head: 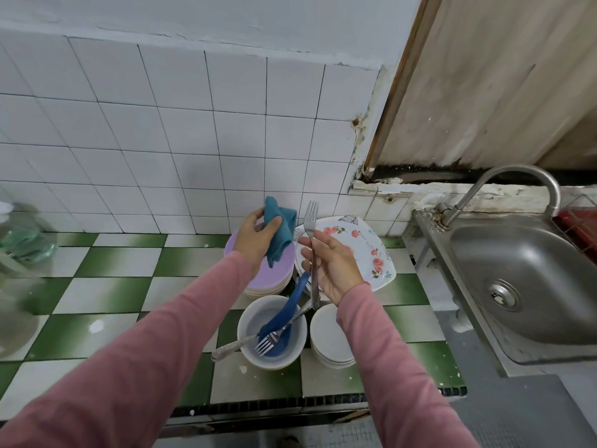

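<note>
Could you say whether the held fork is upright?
Upright: the silver metal fork points tines up, its handle held by the right hand.

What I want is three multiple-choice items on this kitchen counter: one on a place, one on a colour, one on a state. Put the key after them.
1. The blue spoon lies: A) in the white bowl; B) under it; C) beside it, apart.
2. The cloth in the left hand is: A) red; B) teal; C) yellow.
3. The right hand: A) is empty; B) is a bare fist; C) holds a fork, tines up.

Key:
1 A, its scoop rests inside the bowl, with the handle over the rim.
2 B, the bunched cloth is teal.
3 C, the fork's handle is pinched and its tines point up.
</note>
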Motion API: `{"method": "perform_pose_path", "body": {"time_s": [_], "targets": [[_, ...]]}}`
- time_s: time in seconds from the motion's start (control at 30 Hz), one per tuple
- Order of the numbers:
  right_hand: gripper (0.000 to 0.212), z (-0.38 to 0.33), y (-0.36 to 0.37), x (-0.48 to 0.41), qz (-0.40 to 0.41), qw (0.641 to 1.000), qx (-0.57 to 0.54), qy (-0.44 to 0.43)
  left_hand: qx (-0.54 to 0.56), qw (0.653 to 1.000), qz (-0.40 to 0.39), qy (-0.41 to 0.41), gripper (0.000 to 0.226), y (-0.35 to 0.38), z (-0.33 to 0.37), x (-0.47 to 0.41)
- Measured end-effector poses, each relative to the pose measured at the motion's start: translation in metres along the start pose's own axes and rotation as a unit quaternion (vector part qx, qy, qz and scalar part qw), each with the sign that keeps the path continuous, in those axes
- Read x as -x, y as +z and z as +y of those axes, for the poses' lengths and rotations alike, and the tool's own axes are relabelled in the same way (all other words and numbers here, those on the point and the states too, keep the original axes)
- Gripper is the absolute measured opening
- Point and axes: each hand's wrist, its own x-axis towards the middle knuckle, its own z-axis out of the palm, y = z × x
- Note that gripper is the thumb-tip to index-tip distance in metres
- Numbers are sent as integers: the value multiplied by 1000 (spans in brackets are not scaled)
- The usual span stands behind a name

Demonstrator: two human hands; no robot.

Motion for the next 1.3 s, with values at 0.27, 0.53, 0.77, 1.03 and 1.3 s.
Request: {"method": "perform_pose_path", "body": {"time_s": [0.27, 0.53, 0.77, 1.03, 1.3], "targets": [[14, 0, 8, 0, 21, 964, 252, -84, 39, 993, -106, -34, 49, 10, -3, 8], [16, 5, 7, -8, 56, 938, 320, -121, 5, 995, -100, -20, 48, 11, 3, 5], [14, 13, -7, -12, 61, 915, 386, -102, 34, 998, -58, -15, 46, 5, 7, 6], [22, 9, -3, -10, 46, 979, 191, -55, -80, 983, 11, 165, 40, 8, 5, 14], [31, 20, 6, -7, 20, 987, 146, -62, -150, 971, 38, 180, 45, 19, 13, 13]]}}
